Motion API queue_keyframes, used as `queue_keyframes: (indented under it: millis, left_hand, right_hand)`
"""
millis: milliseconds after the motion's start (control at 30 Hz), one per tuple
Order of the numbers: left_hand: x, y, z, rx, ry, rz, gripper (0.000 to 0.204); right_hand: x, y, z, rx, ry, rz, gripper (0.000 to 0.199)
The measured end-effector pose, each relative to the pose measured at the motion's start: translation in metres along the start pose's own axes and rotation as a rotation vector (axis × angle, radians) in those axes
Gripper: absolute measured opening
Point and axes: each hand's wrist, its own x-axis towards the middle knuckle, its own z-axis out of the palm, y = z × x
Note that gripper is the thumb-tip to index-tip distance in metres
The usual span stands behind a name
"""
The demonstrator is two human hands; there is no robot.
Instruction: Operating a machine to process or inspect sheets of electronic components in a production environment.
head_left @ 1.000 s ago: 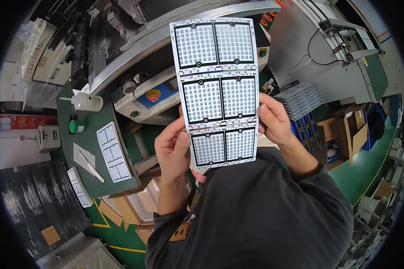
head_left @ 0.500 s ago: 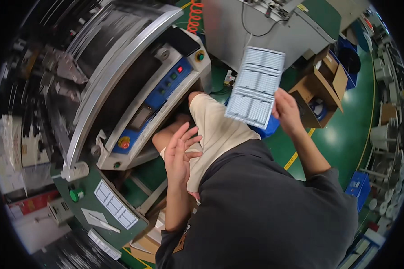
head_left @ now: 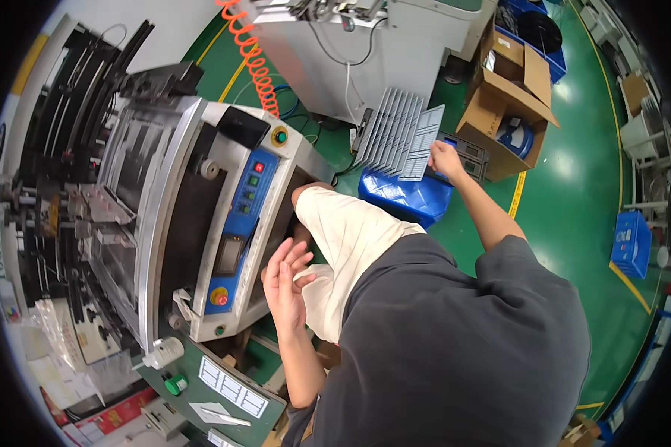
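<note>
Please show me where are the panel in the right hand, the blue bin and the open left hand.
panel [head_left: 422, 143]: head view, middle of the gridded sheet.
blue bin [head_left: 406, 200]: head view, its front wall.
left hand [head_left: 285, 287]: head view, the open palm.
right hand [head_left: 446, 159]: head view, its back.

The right hand [head_left: 446, 159] has open air above it, but just beside it the stacked grey panels [head_left: 395, 134] fill the blue bin [head_left: 406, 200], and a cardboard box [head_left: 511, 97] stands near on its other side. The left hand [head_left: 285, 287] is closed in between the machine's control panel [head_left: 244, 223] and the person's knee [head_left: 343, 231].
</note>
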Motion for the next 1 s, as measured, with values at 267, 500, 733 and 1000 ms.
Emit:
queue_keyframes:
  millis: [267, 500, 733, 1000]
  left_hand:
    - [0.002, -0.009, 0.015, 0.087, 0.002, -0.096, 0.045]
    - [0.011, -0.012, 0.033, 0.152, -0.071, -0.119, 0.044]
    - [0.013, -0.021, 0.032, 0.049, -0.081, -0.17, 0.043]
    - [-0.04, -0.077, -0.088, 0.018, 0.444, -0.2, 0.037]
  right_hand:
    - [0.025, -0.018, 0.019, -0.203, 0.055, -0.046, 0.033]
    - [0.028, -0.025, 0.033, -0.316, 0.061, -0.032, 0.034]
    - [0.039, 0.001, 0.013, -0.192, 0.327, -0.064, 0.039]
    - [-0.073, -0.095, 0.129, -0.044, -0.222, -0.384, 0.026]
